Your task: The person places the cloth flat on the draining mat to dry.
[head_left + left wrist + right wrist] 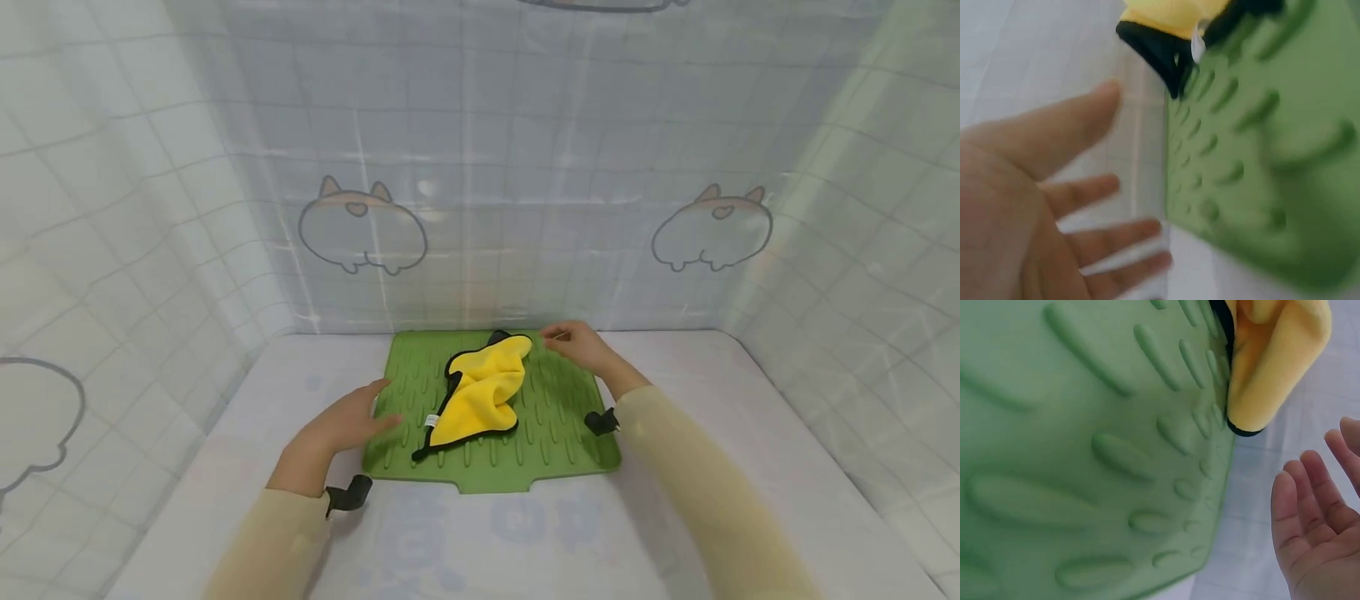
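Note:
A crumpled yellow cloth (pixel 483 392) with black edging and a small white tag lies on a green ridged mat (pixel 555 425). My left hand (pixel 348 421) hovers by the mat's left edge, fingers spread and apart from the cloth; the left wrist view shows its palm with nothing in it. Near the mat's far right corner is my right hand (pixel 573 343), a little right of the cloth's upper end. Its fingers bend slightly, and the right wrist view shows the palm holding nothing. Part of the cloth (pixel 1272 369) stands up in a fold there.
The mat rests on a white table (pixel 697 400) with faint blue print. Pale grid-patterned curtains (pixel 525 208) with cartoon animal drawings enclose the table at the back and both sides. Each wrist carries a small black device (pixel 351 493).

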`<state>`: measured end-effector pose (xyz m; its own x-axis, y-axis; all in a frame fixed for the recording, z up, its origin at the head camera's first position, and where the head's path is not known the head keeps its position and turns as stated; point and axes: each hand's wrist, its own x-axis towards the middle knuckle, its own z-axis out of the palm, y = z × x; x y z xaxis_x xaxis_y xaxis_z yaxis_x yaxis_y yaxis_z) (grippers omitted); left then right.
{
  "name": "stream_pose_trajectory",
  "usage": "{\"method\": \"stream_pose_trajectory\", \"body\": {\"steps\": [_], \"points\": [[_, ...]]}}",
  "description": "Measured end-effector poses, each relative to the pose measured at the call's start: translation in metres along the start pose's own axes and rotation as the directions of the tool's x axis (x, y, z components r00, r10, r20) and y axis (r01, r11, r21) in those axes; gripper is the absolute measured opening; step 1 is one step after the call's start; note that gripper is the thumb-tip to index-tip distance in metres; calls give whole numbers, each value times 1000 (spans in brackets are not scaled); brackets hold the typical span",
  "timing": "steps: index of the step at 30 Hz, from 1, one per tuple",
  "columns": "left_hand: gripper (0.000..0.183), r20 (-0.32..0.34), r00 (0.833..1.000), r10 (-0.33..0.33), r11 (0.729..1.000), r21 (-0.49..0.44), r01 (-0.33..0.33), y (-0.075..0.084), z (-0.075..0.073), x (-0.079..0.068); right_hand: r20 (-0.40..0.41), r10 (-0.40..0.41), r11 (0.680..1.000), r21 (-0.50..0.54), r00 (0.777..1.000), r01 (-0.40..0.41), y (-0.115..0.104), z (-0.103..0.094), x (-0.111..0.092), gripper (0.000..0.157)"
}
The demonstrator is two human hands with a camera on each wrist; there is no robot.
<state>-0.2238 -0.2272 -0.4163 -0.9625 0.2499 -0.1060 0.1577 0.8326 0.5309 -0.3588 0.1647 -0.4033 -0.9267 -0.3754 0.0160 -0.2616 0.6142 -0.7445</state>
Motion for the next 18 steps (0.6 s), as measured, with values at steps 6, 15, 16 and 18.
{"method": "stream_pose_trajectory", "body": {"steps": [6, 15, 16, 18], "points": [[76, -16, 999, 46, 996, -79, -47, 21, 3, 16, 12, 13, 999, 35, 1000, -13, -3, 10, 15, 35], [72, -52, 995, 79, 981, -173, -87, 31, 17, 41, -1, 48, 997, 64, 999, -48, 10, 23, 35, 36], [70, -55, 995, 80, 979, -181, -89, 32, 20, 43, 8, 52, 997, 61, 999, -52, 12, 24, 36, 37], [67, -52, 996, 77, 975, -204, -86, 36, 24, 48, 30, 49, 998, 45, 998, -50, 15, 26, 38, 39]]}}
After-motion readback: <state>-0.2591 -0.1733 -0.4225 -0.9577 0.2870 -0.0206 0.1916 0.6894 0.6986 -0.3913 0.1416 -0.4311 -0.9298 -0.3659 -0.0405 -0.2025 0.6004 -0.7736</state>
